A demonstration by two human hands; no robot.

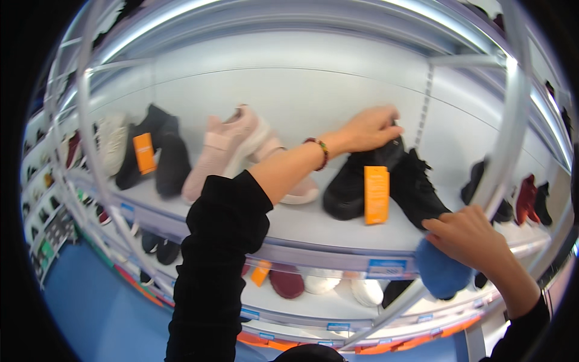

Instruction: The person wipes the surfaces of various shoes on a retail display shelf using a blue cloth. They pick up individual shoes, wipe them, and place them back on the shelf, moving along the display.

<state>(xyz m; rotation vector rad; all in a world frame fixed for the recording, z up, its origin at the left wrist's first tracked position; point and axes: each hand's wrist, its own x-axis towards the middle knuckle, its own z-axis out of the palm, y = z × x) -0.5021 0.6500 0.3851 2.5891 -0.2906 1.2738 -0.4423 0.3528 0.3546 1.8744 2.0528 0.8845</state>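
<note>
At the right of the shelf, my left hand [373,129] pinches the upper heel part of a pair of black lace-up shoes [346,194]. An orange tag [376,194] bearing writing hangs in front of the pair. Near the toe of the right-hand shoe of that pair, my right hand [468,235] is closed around a rounded blue soft-looking item [441,267], which hangs over the shelf's front edge; its exact kind is unclear. Pink strapped shoes [217,154] stand behind my left forearm, which partly covers them.
Black shoes with an orange tag [144,154] and a white shoe [112,142] stand farther left on the shelf [289,226]. Metal uprights [509,108] frame it on both sides. Lower shelves hold maroon [287,283] and white shoes [367,292]. More shoe racks flank the bay.
</note>
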